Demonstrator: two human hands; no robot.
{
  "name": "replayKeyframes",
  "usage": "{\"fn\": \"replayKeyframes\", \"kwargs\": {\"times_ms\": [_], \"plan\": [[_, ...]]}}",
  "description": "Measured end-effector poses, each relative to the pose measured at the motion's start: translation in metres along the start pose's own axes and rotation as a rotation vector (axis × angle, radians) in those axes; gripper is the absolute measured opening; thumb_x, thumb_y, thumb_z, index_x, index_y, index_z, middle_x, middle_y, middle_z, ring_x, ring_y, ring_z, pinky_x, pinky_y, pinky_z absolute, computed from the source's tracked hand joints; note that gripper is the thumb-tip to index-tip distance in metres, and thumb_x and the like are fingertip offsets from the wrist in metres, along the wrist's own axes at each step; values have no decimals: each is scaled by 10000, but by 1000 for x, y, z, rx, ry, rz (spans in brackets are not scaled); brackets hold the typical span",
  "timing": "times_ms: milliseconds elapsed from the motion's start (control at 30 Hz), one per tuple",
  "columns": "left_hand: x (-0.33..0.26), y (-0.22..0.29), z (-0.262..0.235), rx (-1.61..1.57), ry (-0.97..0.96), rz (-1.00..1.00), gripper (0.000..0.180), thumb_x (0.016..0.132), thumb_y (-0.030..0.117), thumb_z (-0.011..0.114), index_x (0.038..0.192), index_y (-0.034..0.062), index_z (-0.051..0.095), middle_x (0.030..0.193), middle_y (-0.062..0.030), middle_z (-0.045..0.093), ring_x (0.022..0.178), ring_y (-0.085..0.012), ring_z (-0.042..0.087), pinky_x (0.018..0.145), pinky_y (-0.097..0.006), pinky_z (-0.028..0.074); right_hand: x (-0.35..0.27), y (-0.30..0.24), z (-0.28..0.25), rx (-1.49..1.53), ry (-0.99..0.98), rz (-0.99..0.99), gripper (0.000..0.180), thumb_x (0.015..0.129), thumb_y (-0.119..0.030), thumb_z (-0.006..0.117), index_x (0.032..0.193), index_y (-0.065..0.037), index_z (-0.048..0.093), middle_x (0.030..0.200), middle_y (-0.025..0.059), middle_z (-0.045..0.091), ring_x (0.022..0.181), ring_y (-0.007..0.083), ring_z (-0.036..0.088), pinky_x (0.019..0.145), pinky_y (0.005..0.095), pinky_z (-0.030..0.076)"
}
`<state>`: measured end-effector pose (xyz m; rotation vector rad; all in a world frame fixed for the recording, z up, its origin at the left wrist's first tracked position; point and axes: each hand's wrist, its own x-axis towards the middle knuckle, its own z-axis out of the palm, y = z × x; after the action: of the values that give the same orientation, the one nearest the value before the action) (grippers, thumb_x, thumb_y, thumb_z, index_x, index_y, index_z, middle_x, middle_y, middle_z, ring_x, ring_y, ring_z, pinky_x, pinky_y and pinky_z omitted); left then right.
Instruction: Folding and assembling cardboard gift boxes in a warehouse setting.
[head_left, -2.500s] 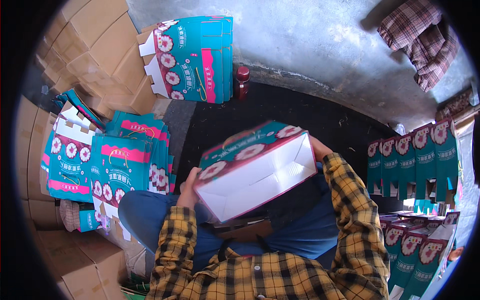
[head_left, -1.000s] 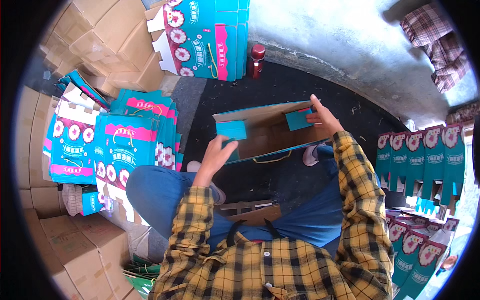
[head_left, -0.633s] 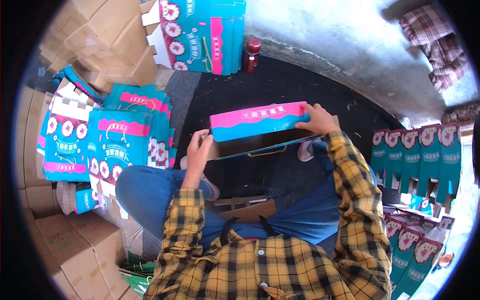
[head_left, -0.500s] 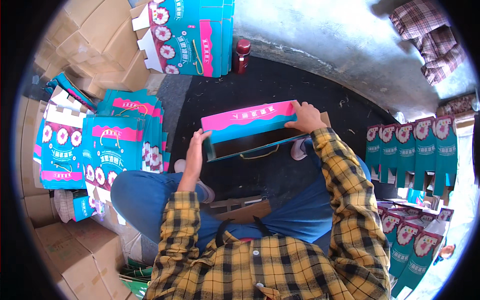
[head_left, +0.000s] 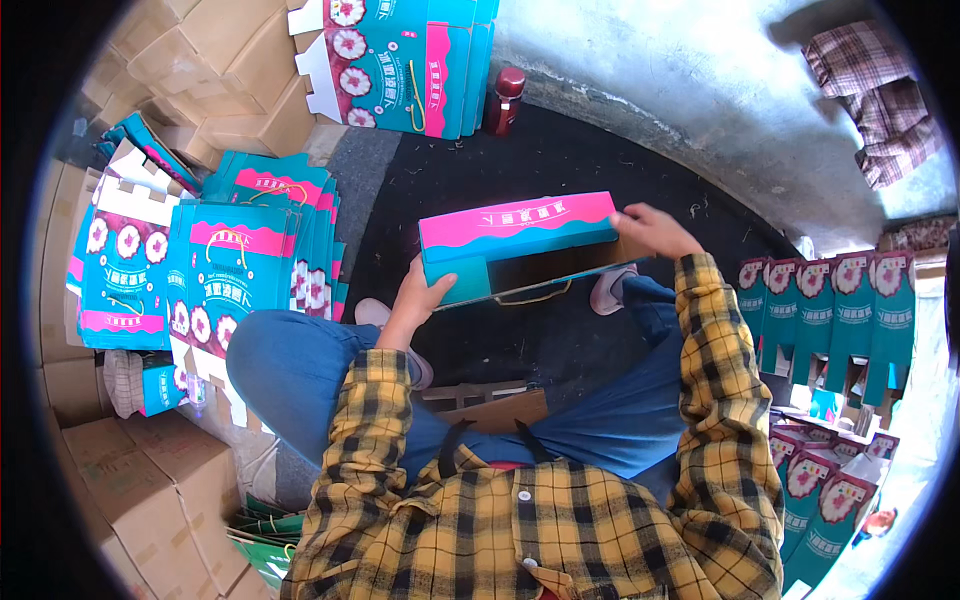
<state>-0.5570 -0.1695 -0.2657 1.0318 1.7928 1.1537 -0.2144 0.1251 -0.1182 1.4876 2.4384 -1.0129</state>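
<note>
A teal-and-pink cardboard gift box (head_left: 520,214) with a yellow cord handle (head_left: 533,295) is held above the dark floor between my knees. Its long opening faces me and shows the brown inside. My left hand (head_left: 422,296) grips the left end, thumb on a teal flap (head_left: 464,281) that is folded in across that end of the opening, the other fingers mostly hidden behind. At the right end, my right hand (head_left: 656,232) has its fingers stretched out and apart, with the fingertips at the box's edge.
Flat teal-and-pink cartons (head_left: 235,260) are stacked at left, with more (head_left: 400,70) leaning at the back beside a dark red flask (head_left: 505,102). Brown boxes (head_left: 150,490) line the left side. Rows of teal cartons (head_left: 838,315) stand at right. Brown cardboard (head_left: 500,407) lies between my legs.
The left flap now lies folded across the opening, and my left thumb has moved onto it. My right hand has shifted from gripping the box's top right corner to just beyond its right end.
</note>
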Motion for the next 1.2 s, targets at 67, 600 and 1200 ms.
{"fn": "replayKeyframes", "kwargs": {"times_ms": [67, 600, 1200], "plan": [[-2, 0, -2, 14, 0, -11, 764, 888, 313, 775, 1492, -8, 434, 1319, -255, 621, 1211, -345, 634, 1043, -407, 482, -14, -11, 0, 38, -202, -8, 1141, 823, -844, 607, 1513, 49, 432, 1390, 306, 576, 1354, 421, 530, 1129, 497, 418], [-2, -32, 7, 38, 121, 24, 798, 859, 345, 783, 1457, -53, 435, 1317, -281, 620, 1232, -392, 619, 1041, -445, 485, -21, -36, -6, -376, -442, 10, 677, 808, -536, 811, 1200, -1, 677, 937, 170, 749, 826, 279, 747, 736, 406, 586], [0, 24, 19, -403, 129, -334, 702, 1061, 579, 456, 1478, 16, 496, 1390, -147, 606, 1250, -262, 601, 1057, -388, 468, 30, 29, 10, -362, -6, -40, 936, 696, -740, 804, 1160, 59, 655, 1155, 275, 702, 1134, 399, 672, 987, 454, 514]]}}
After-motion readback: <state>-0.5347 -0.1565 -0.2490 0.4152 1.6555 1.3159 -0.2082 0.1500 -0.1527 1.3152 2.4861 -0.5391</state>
